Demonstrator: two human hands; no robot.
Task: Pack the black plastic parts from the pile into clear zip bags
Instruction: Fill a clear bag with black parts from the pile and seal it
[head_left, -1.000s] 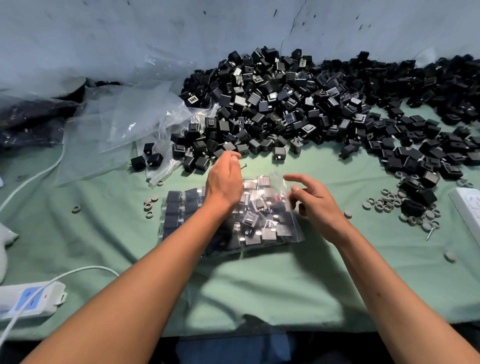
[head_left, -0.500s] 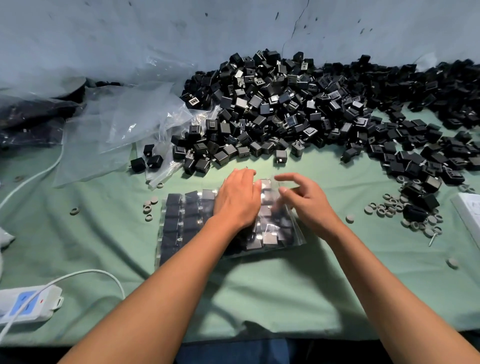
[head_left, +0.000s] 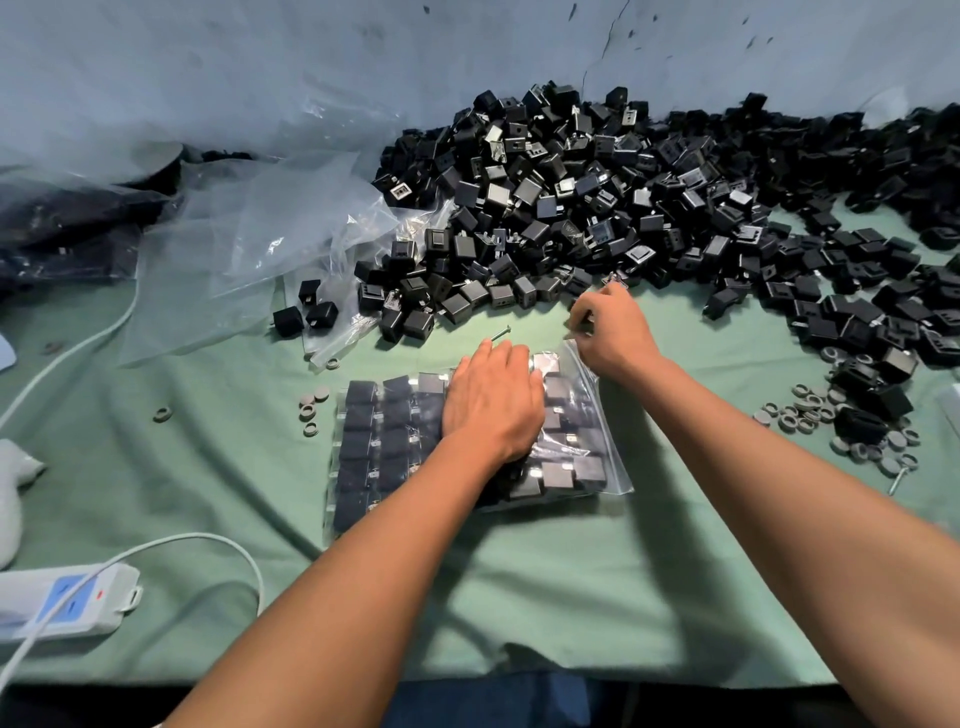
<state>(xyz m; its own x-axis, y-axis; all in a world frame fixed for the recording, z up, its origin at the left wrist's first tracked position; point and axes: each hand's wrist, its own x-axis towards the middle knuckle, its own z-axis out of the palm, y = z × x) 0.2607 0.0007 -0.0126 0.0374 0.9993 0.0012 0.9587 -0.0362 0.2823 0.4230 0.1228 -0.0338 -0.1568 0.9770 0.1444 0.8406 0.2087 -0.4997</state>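
Observation:
A clear zip bag (head_left: 374, 447) lies flat on the green cloth, filled with rows of black plastic parts. My left hand (head_left: 493, 405) presses down on its middle with the fingers straight. My right hand (head_left: 613, 332) is at the bag's far right corner, its curled fingertips pinching the bag's edge there. The big pile of loose black parts (head_left: 571, 208) spreads behind the bag and to the right, against the wall.
Empty clear bags (head_left: 260, 234) are heaped at the back left, with dark filled bags (head_left: 62, 228) beyond them. A white power strip (head_left: 62, 603) with its cable sits front left. Grey rings (head_left: 821, 415) lie at the right, and a screw (head_left: 498, 334) just behind the bag.
My left hand slid from the bag's far edge back onto its middle and now presses flat. My right hand moved from the bag's right side to its far right corner.

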